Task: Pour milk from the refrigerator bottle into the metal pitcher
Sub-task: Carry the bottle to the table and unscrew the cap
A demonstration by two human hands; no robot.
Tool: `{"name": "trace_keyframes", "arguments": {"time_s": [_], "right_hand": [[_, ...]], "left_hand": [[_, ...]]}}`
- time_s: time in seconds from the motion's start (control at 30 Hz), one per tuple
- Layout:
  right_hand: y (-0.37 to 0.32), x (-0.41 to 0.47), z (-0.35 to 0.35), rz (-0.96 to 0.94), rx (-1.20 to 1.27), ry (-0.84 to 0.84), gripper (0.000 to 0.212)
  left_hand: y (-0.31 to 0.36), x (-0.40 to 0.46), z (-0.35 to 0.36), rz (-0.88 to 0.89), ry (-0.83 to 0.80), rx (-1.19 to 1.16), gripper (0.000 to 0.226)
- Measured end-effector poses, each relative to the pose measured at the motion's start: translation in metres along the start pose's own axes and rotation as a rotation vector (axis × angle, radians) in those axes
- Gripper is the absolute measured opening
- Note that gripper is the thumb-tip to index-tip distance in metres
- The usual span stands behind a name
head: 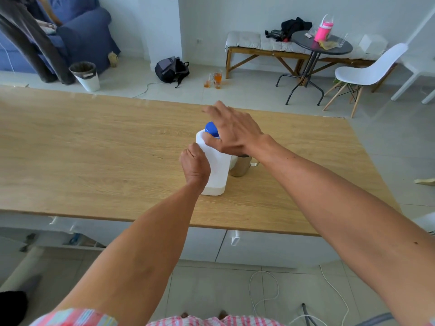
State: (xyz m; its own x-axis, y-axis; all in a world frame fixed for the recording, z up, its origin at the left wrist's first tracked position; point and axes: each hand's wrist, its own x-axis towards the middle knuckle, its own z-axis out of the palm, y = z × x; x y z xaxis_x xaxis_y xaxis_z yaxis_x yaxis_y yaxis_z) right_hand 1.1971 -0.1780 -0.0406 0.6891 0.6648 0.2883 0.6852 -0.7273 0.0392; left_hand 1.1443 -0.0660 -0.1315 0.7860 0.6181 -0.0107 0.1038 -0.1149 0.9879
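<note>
White bottle (217, 168), blue cap (211, 128) (bright), silver pitcher (240, 166), light oak-grain table (94, 149)

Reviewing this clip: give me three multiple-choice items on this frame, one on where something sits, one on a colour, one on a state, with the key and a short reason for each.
1. Where is the metal pitcher relative to the milk bottle?
A. On the floor
B. On the wooden table, just right of the bottle
C. On the bench

2. What colour is the bottle's cap?
A. Blue
B. Red
C. Green

3. What state is the bottle in?
A. Lying on its side
B. Tilted over the pitcher, pouring
C. Standing on the table, cap on

Key: 1 B, the pitcher stands beside the bottle's right side. 2 A, the cap shows blue under the right hand. 3 C, the left hand grips the upright body while the right hand's thumb and fingers reach the cap.
</note>
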Motion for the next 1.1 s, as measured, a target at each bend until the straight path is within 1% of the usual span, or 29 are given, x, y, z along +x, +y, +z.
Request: {"name": "trace_keyframes", "arguments": {"time_s": [0.03,0.07,0.1,0.17,0.2,0.23,0.27,0.33,0.37,0.43,0.5,0.57,0.6,0.67,0.7,0.8,0.87,0.9,0.97,1.03,1.1], "right_hand": [[-0.001,0.001,-0.003,0.076,-0.054,-0.006,0.062],[-0.001,0.002,-0.004,0.111,-0.093,-0.022,0.062],[-0.002,0.003,-0.006,0.106,-0.098,-0.05,0.056],[-0.003,0.003,-0.009,0.048,-0.023,-0.101,0.039],[-0.005,0.002,-0.01,0.01,0.006,-0.112,0.036],[-0.006,0.002,-0.011,-0.01,0.01,-0.117,0.039],[-0.008,0.002,-0.012,-0.001,0.002,-0.114,0.047],[-0.011,0.004,-0.013,0.093,-0.043,-0.108,0.068],[-0.01,0.004,-0.013,0.136,-0.067,-0.113,0.071],[-0.008,0.004,-0.014,0.134,-0.088,-0.135,0.056],[-0.006,0.002,-0.016,0.065,-0.028,-0.12,0.042],[-0.004,-0.001,-0.017,0.021,0.066,-0.062,0.037],[-0.002,-0.003,-0.017,0.028,0.125,-0.026,0.036],[0.0,-0.006,-0.015,0.11,0.34,0.059,0.035],[0.002,-0.009,-0.012,0.178,0.477,0.131,0.034],[0.004,-0.025,0.003,0.477,0.866,0.377,0.03],[0.001,-0.04,0.016,0.661,1.019,0.502,0.032],[0.0,-0.049,0.024,0.738,1.06,0.54,0.033],[-0.001,-0.069,0.041,0.856,1.127,0.563,0.029],[-0.004,-0.087,0.06,0.926,1.175,0.551,0.023],[-0.006,-0.104,0.079,0.998,1.164,0.513,0.025]], "left_hand": [[0.0,0.0,0.0,-0.008,0.0,-0.005,0.033],[0.0,-0.001,0.001,-0.006,-0.002,-0.008,0.037],[-0.001,-0.002,0.001,0.004,-0.003,-0.012,0.037],[0.001,-0.004,0.0,0.025,-0.008,-0.024,0.03],[0.001,-0.004,0.0,0.031,-0.01,-0.025,0.027],[0.001,-0.003,0.0,0.028,-0.012,-0.023,0.027],[0.001,-0.003,0.0,0.018,-0.014,-0.019,0.029],[0.0,-0.002,0.0,-0.032,-0.012,-0.036,0.033],[0.0,-0.003,0.001,-0.049,-0.014,-0.056,0.033],[0.0,-0.003,0.001,-0.034,-0.024,-0.071,0.031],[0.0,-0.005,0.001,-0.015,-0.034,-0.072,0.03],[0.0,-0.003,0.0,-0.015,-0.027,-0.075,0.036],[0.0,-0.003,0.0,-0.009,-0.022,-0.065,0.04],[0.001,-0.002,0.0,-0.005,-0.013,-0.031,0.044],[0.001,-0.002,0.0,-0.01,-0.012,-0.021,0.044],[0.002,-0.004,0.0,-0.007,-0.018,-0.006,0.04],[0.002,-0.005,0.0,-0.016,-0.029,-0.031,0.034],[0.002,-0.005,0.0,-0.026,-0.031,-0.043,0.035],[0.001,-0.004,0.001,-0.032,-0.02,-0.047,0.041],[0.0,-0.003,0.002,-0.033,-0.021,-0.036,0.042],[0.0,-0.003,0.002,-0.041,-0.021,-0.037,0.041]]}}
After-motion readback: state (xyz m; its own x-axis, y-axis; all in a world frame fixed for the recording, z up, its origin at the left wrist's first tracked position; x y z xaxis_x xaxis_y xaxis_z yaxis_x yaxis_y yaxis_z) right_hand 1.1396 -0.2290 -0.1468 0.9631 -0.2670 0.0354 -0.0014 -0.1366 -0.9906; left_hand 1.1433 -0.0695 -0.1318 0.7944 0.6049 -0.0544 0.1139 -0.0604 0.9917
